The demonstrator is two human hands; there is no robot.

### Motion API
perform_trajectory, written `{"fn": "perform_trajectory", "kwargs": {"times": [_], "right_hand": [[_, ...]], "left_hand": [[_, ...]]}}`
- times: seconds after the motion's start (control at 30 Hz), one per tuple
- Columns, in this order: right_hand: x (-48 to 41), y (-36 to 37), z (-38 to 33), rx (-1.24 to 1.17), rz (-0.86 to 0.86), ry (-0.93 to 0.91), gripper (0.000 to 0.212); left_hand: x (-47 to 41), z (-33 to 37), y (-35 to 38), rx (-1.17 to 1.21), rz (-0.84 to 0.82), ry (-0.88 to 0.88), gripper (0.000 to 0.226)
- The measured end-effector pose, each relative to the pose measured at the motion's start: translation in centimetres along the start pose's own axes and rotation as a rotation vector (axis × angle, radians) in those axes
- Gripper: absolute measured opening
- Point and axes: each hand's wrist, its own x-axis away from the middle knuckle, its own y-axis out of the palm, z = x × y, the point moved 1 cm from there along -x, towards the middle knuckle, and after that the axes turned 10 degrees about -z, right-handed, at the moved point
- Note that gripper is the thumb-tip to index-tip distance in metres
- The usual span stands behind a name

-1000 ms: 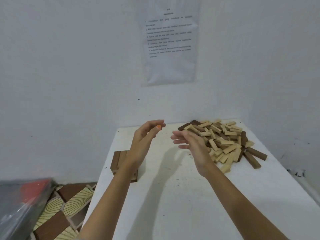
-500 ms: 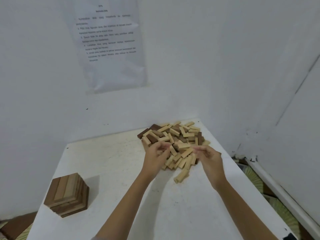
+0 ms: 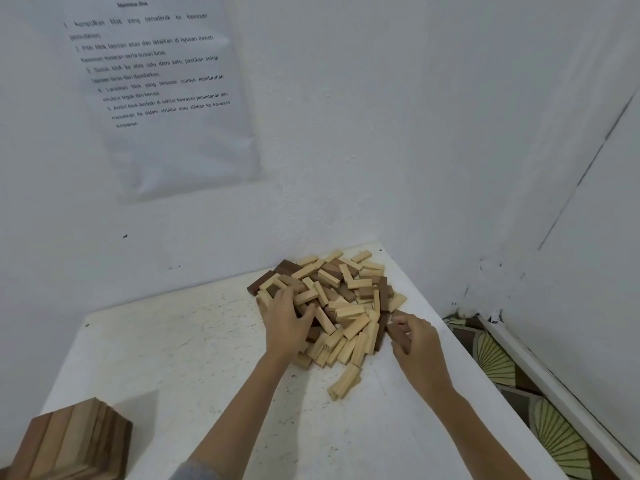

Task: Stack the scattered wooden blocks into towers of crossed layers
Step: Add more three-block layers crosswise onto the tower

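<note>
Pile of blocks at the table's one o'clock; right hand pinches a dark block at its four o'clock, left hand on top, grip unclear. Probably light, stiff, smooth: hold long sides

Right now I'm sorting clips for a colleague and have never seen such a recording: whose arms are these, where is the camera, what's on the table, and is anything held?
No machine here: these are a person's two bare hands. The picture comes from a camera worn on the head, looking forward and down. On the white table lies a pile of light and dark wooden blocks, and at its near left corner stands a neat stack. The left hand lies on the pile with fingers bent over blocks; whether it grips one is unclear. The right hand holds a dark block at the pile's right edge.
</note>
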Motion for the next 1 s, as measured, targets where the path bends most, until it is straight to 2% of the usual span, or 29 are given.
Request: {"fn": "perform_trajectory", "kwargs": {"times": [0.1, 0.23, 0.33, 0.43, 0.57, 0.73, 0.9, 1.0], "right_hand": [[0.1, -0.7, -0.9, -0.169, 0.022, 0.098, 0.044], [-0.6, -1.4, -2.8, -0.286, 0.061, 0.134, 0.046], [-1.7, -1.4, -4.4, -0.341, 0.005, 0.123, 0.034], [-3.1, -1.1, -5.1, -0.386, -0.019, 0.118, 0.022], [-5.1, -0.2, -5.1, -0.541, -0.064, 0.136, 0.024], [-6.7, 0.4, -5.7, -0.653, -0.144, 0.105, 0.025], [-8.9, 0.7, -6.2, -0.613, -0.177, 0.126, 0.025], [-10.8, 0.5, -6.6, -0.534, -0.171, 0.114, 0.024]], "left_hand": [[-0.5, -0.2, -0.2, 0.071, 0.056, -0.015, 0.015], [-2.1, -0.3, -0.5, 0.201, 0.104, -0.055, 0.008], [-3.6, -0.2, -0.5, 0.155, 0.112, -0.155, 0.019], [-5.0, -0.1, -0.5, 0.062, 0.077, -0.246, 0.019], [-6.3, -0.1, -0.2, -0.037, 0.038, -0.328, 0.025], [-7.1, -1.3, 0.0, -0.078, -0.006, -0.298, 0.041], [-7.5, -2.1, -0.5, -0.073, -0.067, -0.161, 0.034], [-7.4, -2.4, -1.5, 0.036, -0.064, -0.168, 0.054]]}}
